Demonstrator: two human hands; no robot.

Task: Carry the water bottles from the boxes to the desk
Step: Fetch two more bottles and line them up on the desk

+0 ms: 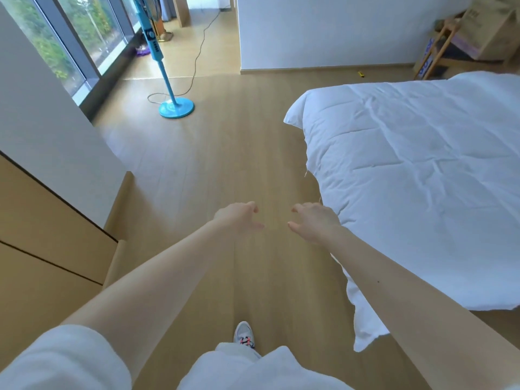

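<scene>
While the person faces into the room with both bare arms held out in front, a white sleeve (62, 358) shows at 7 o'clock and one grey shoe (244, 333) with pink laces sits on the wooden floor (225, 164) at 6 o'clock. The left hand (239, 218) and the right hand (312, 223) hang side by side over the floor, close but apart, thumbs turned toward each other. The fingers of both are loosely curled and grasp nothing.

At 9 o'clock stands a light wooden cupboard (42, 235) with dark seams between its panels, and a white wall rises behind it. At 3 o'clock lies a bed (422, 164) under a crumpled white quilt, whose edge droops to the floor just beside the right forearm.

Farther off, at 11 o'clock, a blue fan (168, 88) stands on a round base, its cord (197, 52) trailing away across the floor. Beyond it a tall window (84, 32) looks onto green trees. At 1 o'clock a small yellow thing (361, 74) lies by the foot of a white wall.

At 2 o'clock, in the far corner past the bed, a cardboard box (484, 29) rests on a wooden rack (439, 49). Whether it holds the water bottles I cannot tell from here.
</scene>
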